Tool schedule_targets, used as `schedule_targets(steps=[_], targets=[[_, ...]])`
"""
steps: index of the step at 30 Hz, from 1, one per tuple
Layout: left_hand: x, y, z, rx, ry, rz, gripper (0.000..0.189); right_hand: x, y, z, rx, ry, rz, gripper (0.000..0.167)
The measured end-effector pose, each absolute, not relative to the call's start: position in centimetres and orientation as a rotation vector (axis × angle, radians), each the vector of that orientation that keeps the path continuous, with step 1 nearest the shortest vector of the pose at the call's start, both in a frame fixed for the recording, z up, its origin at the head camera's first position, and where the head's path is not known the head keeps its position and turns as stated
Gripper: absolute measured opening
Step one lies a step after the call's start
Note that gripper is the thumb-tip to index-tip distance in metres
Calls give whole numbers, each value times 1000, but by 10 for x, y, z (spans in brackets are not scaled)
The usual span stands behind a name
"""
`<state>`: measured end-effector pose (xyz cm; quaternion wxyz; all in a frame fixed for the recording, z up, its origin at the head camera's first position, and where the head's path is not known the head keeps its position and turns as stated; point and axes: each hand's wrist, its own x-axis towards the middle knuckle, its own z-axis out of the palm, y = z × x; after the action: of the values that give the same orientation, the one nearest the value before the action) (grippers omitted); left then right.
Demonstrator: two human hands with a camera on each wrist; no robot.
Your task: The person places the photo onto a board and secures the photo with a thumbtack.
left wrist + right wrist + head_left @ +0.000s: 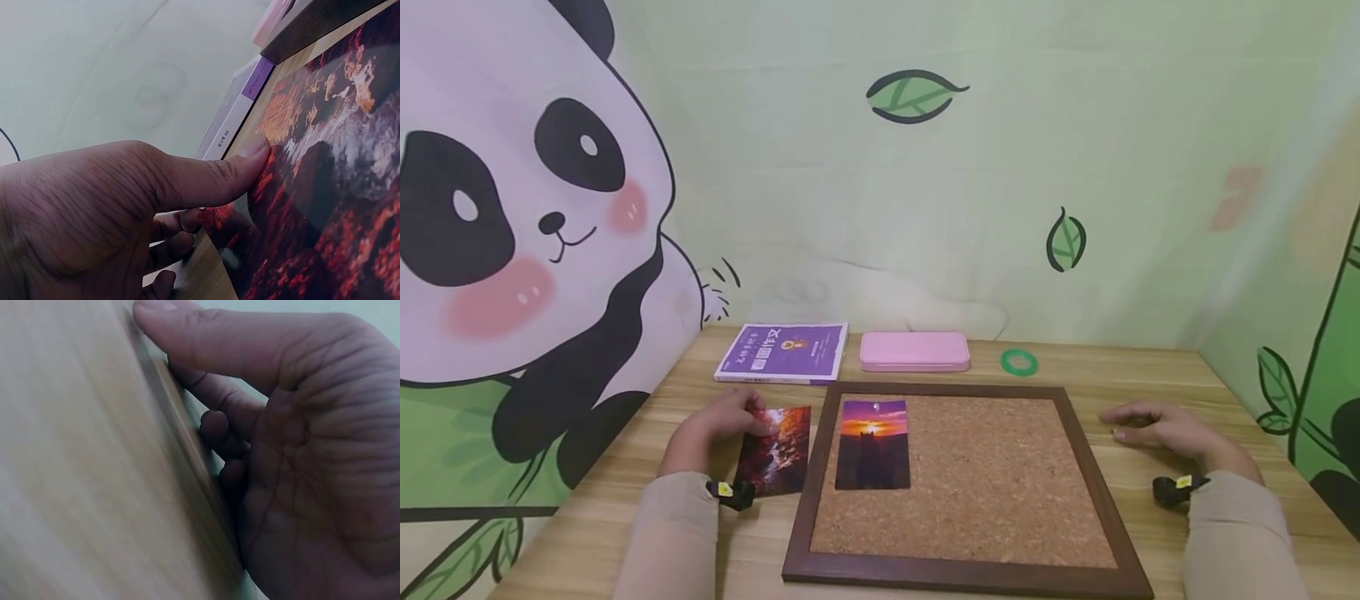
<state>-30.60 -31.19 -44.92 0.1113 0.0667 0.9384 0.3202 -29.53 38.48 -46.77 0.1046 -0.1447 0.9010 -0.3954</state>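
Note:
My left hand point(724, 419) pinches a photo point(786, 450) of a red autumn stream, left of the corkboard. In the left wrist view the thumb lies on the photo's point(337, 187) face and the other fingers are under its edge. A second photo point(872, 454), a sunset over a dark silhouette, is on the upper left of the corkboard point(992, 475), with a small clear pin at its top edge. To the right of the frame, my right hand point(1165, 429) is low by the table with loosely bent fingers, holding nothing.
Along the back of the table point(1150, 367) lie a purple book point(786, 354), a pink case point(914, 352) and a green tape ring point(1019, 362). The corkboard's brown wooden frame point(955, 575) reaches close to the near side. A wall cloth printed with a panda stands behind.

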Motion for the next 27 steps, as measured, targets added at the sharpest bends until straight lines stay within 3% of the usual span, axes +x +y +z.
schedule_targets(steps=[16,27], targets=[[-312,-316,-454,186,2749,945,39,-296,388,-472,-504,2703,-1173,24],[-307,-314,-450,204,2745,962,37,-297,389,-474,-488,2714,-1200,22]])
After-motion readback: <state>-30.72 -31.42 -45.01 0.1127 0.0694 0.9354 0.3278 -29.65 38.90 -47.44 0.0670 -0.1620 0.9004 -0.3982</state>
